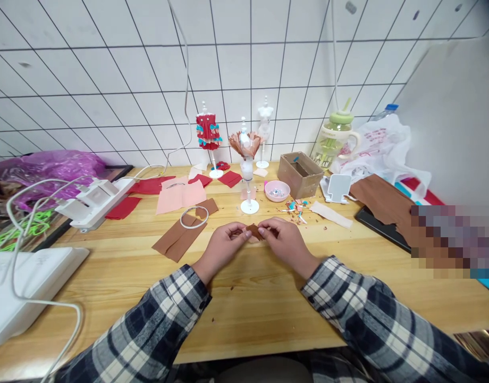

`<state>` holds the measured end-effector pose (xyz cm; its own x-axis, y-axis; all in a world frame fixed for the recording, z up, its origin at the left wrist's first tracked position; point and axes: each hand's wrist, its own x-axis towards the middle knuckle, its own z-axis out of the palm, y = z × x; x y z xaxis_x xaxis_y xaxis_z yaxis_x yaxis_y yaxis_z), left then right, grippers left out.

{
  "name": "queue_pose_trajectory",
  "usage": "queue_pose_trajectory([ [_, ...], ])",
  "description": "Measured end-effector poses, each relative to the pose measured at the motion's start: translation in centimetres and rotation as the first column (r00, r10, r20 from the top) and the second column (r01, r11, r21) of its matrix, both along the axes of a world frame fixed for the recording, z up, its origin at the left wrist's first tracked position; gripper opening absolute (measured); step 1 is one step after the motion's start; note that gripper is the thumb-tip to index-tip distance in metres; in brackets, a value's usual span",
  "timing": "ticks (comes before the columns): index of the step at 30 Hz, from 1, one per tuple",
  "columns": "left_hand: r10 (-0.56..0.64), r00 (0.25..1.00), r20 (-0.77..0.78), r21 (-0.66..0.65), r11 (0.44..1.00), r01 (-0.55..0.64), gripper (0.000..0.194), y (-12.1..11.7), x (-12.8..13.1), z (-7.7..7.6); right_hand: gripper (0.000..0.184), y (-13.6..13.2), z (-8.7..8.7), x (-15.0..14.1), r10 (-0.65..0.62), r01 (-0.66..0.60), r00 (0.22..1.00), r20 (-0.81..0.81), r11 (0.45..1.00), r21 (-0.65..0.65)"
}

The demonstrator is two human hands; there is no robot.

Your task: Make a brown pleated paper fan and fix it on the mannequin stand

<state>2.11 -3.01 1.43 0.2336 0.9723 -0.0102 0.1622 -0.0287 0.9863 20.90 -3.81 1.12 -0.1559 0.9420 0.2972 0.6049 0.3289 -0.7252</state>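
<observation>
Between my two hands, low over the table, is a small piece of brown crepe paper (pixel 253 231) with a jagged edge. My left hand (pixel 227 242) pinches its left side, and my right hand (pixel 286 242) pinches the right side. A lighter pinkish piece shows just beneath it. Behind my hands stands a white mini dress form (pixel 247 169) wearing a ruffle of brown and pink paper petals. To the left lie brown paper strips (pixel 176 239) with a white ring (pixel 194 217) on top.
A dress form in red paper (pixel 207 130) and a bare one (pixel 264 122) stand behind. Around are a pink bowl (pixel 277 191), a cardboard box (pixel 300 175), paper scraps (pixel 296 210), a drink bottle (pixel 337 139), a phone stand (pixel 337 188) and a power strip (pixel 95 205) with cables.
</observation>
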Motion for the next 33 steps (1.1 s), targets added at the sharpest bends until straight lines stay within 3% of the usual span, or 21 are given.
queue_pose_trajectory([
  [12,0.004,0.999,0.04,-0.003,1.0,-0.004,0.028,0.3,-0.2,0.0,0.021,0.8,-0.5,1.0,-0.067,0.031,0.975,-0.21,0.985,-0.169],
  [19,-0.016,0.997,0.076,-0.022,1.0,0.017,0.023,0.4,-0.5,0.1,0.026,1.0,-0.3,1.4,-0.115,-0.054,0.873,-0.475,0.943,-0.327],
  [21,-0.05,0.992,0.116,-0.03,0.998,0.053,0.023,0.3,-0.6,0.1,0.035,0.8,-0.2,1.2,-0.063,-0.104,0.858,-0.51,0.951,-0.292],
  [23,-0.128,0.977,0.172,-0.04,0.99,0.137,0.025,0.1,-0.6,0.1,0.056,0.4,-0.2,0.9,0.022,-0.198,0.83,-0.558,0.946,-0.256],
  [26,-0.226,0.939,0.258,-0.068,0.966,0.251,0.025,-0.2,-0.7,0.0,0.076,0.0,-0.1,0.3,0.098,-0.352,0.77,-0.63,0.889,-0.293],
  [30,-0.222,0.934,0.281,-0.113,0.958,0.262,0.024,-0.3,-1.0,-0.4,0.048,0.2,0.0,0.3,0.076,-0.438,0.743,-0.664,0.805,-0.399],
  [33,-0.192,0.942,0.276,-0.134,0.963,0.235,0.025,-0.1,-1.0,-0.6,0.034,0.6,0.0,0.8,-0.036,-0.397,0.686,-0.727,0.818,-0.416],
])
